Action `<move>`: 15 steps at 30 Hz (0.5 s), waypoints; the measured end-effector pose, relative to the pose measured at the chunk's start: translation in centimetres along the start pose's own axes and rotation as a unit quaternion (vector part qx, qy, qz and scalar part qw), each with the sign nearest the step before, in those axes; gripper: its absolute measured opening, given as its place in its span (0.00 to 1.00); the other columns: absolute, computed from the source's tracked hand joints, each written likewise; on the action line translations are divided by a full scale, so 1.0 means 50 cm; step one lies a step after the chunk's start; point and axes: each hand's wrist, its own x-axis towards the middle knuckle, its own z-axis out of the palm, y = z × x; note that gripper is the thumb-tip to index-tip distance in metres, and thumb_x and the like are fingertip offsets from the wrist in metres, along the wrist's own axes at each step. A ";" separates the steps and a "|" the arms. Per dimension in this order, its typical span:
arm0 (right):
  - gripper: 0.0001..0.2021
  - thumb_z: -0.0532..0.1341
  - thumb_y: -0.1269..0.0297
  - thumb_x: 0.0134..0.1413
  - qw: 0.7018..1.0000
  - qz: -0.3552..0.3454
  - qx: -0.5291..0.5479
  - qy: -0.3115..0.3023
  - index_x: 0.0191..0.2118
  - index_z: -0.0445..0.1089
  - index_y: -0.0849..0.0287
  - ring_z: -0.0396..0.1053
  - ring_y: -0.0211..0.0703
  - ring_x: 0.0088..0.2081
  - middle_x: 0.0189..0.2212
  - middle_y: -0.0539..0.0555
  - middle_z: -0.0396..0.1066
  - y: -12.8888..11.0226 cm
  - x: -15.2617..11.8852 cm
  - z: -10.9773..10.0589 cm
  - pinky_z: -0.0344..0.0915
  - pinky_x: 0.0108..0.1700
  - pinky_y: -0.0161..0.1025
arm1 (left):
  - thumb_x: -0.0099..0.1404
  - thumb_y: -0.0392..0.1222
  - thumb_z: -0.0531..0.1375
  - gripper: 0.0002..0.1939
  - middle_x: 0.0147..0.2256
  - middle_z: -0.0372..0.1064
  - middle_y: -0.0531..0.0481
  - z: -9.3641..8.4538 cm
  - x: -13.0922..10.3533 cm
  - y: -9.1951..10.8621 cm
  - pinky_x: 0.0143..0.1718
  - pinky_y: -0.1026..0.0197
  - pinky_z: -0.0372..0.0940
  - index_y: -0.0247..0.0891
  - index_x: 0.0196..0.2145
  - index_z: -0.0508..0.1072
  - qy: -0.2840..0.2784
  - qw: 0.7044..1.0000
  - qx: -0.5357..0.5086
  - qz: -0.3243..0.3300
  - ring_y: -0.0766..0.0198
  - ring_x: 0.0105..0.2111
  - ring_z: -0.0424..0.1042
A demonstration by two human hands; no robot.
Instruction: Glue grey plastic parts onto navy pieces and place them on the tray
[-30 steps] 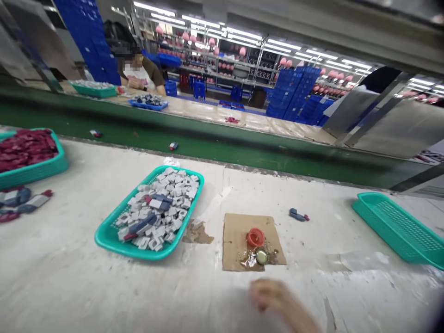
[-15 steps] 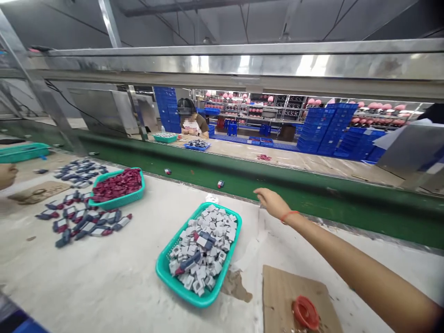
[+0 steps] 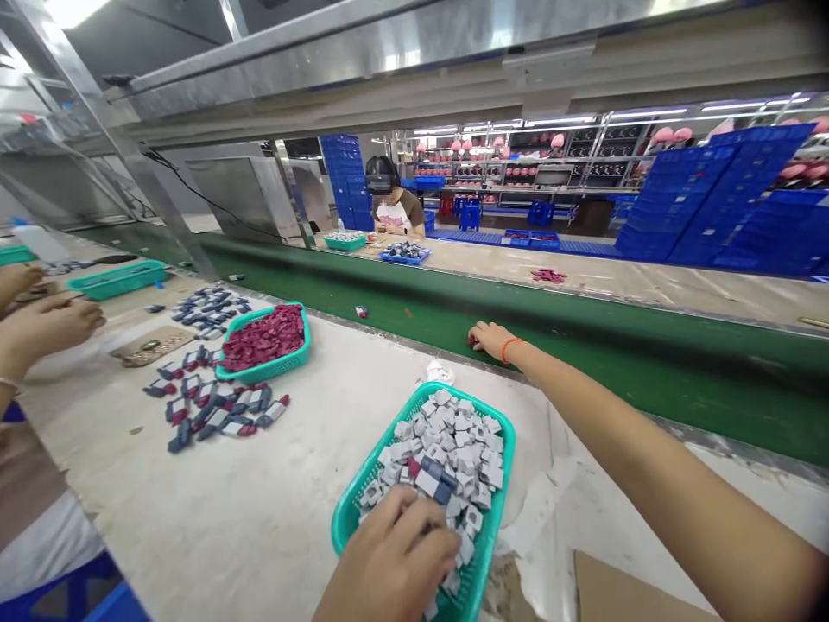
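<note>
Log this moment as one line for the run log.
left hand: in teal tray on grey parts | right hand: at green belt edge, grip unclear | co-worker's hands at left

right hand (image 3: 493,339): bare, red cord bracelet at wrist | left hand (image 3: 395,566): bare, nothing worn

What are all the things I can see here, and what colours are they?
Near tray: one, teal, front middle of the table, full of grey pieces.
Far tray: one, teal, left of middle, full of dark red pieces.
Loose parts: many, blue, grey and red, on the table beside the far tray.
Belt: one, green, behind the table.
Crates: many, blue, stacked far right.
Co-worker's hands: left edge.
Seated person: one, across the belt.
Left hand: on the grey pieces.
Right hand: at the belt's edge.
</note>
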 end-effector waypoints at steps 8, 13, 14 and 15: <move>0.10 0.54 0.64 0.60 0.977 0.108 0.106 0.152 0.43 0.65 0.64 0.68 0.42 0.42 0.42 0.57 0.67 0.020 -0.246 -0.118 0.66 0.44 0.42 | 0.48 0.39 0.69 0.10 0.30 0.70 0.43 0.031 0.053 0.020 0.28 0.52 0.67 0.33 0.27 0.73 -0.123 0.985 0.112 0.036 0.51 0.33 0.69; 0.17 0.47 0.50 0.61 0.948 0.126 0.176 0.231 0.44 0.63 0.56 0.69 0.38 0.30 0.32 0.51 0.70 -0.014 -0.557 -0.178 0.67 0.35 0.36 | 0.59 0.31 0.56 0.08 0.43 0.70 0.39 -0.017 0.027 0.032 0.41 0.48 0.68 0.32 0.37 0.72 -0.101 0.994 0.044 -0.006 0.49 0.43 0.69; 0.19 0.49 0.47 0.58 0.942 0.139 0.169 0.253 0.47 0.63 0.53 0.68 0.40 0.27 0.29 0.50 0.69 -0.023 -0.620 -0.170 0.66 0.32 0.37 | 0.61 0.33 0.55 0.08 0.46 0.69 0.40 -0.030 0.015 0.038 0.44 0.50 0.67 0.34 0.39 0.71 -0.089 0.995 -0.011 -0.049 0.51 0.46 0.68; 0.22 0.51 0.44 0.56 0.933 0.166 0.160 0.278 0.50 0.61 0.50 0.67 0.41 0.25 0.28 0.50 0.70 -0.032 -0.680 -0.154 0.66 0.28 0.37 | 0.62 0.36 0.55 0.08 0.48 0.68 0.42 -0.042 0.001 0.047 0.44 0.52 0.67 0.37 0.40 0.69 -0.073 0.987 -0.094 -0.110 0.54 0.46 0.69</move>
